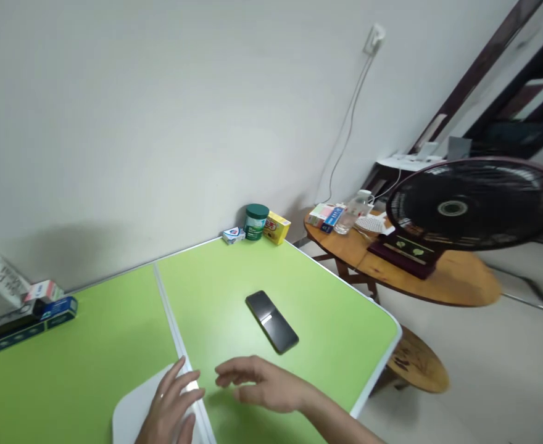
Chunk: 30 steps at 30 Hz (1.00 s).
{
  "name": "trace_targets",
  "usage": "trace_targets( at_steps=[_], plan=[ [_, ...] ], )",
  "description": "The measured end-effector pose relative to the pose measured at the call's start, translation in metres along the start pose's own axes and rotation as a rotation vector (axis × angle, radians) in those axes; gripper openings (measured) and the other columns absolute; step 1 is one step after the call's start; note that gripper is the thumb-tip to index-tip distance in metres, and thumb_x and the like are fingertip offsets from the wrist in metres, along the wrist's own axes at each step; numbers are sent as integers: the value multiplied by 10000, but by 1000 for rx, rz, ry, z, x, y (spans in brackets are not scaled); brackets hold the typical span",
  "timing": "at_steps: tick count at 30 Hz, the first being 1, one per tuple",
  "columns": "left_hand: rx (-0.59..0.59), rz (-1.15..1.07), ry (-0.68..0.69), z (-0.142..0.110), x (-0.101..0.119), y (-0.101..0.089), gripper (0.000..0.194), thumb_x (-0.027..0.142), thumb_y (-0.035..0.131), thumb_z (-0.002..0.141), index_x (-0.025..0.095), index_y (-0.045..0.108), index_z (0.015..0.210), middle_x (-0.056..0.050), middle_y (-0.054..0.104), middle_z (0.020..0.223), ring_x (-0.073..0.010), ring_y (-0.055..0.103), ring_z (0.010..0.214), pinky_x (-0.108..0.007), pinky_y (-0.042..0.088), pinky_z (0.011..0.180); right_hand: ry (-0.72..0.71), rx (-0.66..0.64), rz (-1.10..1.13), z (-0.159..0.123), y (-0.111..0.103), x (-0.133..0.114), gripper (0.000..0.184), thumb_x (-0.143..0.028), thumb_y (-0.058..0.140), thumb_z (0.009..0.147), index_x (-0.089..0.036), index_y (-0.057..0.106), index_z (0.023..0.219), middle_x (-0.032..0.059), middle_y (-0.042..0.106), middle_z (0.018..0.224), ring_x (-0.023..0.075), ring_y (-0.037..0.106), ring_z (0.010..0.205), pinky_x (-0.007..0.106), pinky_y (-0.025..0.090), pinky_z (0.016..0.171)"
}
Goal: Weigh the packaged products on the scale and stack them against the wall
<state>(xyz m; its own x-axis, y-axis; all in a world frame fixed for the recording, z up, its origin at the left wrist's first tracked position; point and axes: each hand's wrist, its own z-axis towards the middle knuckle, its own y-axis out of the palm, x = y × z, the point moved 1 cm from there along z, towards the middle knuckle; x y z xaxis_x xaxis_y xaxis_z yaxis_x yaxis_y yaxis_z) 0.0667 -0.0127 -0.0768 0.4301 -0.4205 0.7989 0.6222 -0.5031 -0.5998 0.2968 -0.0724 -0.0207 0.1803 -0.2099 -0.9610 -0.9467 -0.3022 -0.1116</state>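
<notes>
My left hand (172, 404) hovers at the bottom of the view, fingers apart and holding nothing. Beneath it lies a flat white object with a rounded corner (130, 407), partly hidden by the hand and cut off by the frame. To its right, my right hand (265, 382) reaches in over the green table (225, 308), its fingers loosely curved with nothing in them. A gap separates the two hands. Just beyond my right hand, a black smartphone (272, 322) rests face up on the table.
A green-lidded tub (255, 222), a small white-blue box (233, 235) and a yellow box (276, 228) stand at the table's far corner. Several boxes (7, 290) pile up at left. Right, a wooden table (466, 277) bears a fan (451, 209) and a bottle (351, 213).
</notes>
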Motion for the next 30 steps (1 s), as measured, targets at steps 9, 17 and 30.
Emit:
trace_targets(
  at_steps=[9,17,30],
  plan=[
    [-235,-50,-216,155,43,45,359,289,427,874,286,587,1195,-18,442,1415,-241,303,1358,-529,184,1126,-91,449,398,52,-158,53,360,-239,646,661,-142,672,1007,112,712,1057,239,645,1017,443,409,980],
    [-43,333,-1,359,46,88,524,97,483,787,93,442,1310,-149,401,1418,-224,331,1337,-352,248,1115,-60,709,320,143,-289,79,416,-241,601,571,-139,687,965,136,677,1107,286,593,1093,413,432,959],
    [32,426,-42,449,16,87,518,169,620,745,87,460,1231,-164,506,1256,-282,412,1208,-383,341,1012,-83,742,124,182,-306,90,485,-190,569,617,-151,597,1100,100,644,1096,224,604,996,374,473,889]
  ],
)
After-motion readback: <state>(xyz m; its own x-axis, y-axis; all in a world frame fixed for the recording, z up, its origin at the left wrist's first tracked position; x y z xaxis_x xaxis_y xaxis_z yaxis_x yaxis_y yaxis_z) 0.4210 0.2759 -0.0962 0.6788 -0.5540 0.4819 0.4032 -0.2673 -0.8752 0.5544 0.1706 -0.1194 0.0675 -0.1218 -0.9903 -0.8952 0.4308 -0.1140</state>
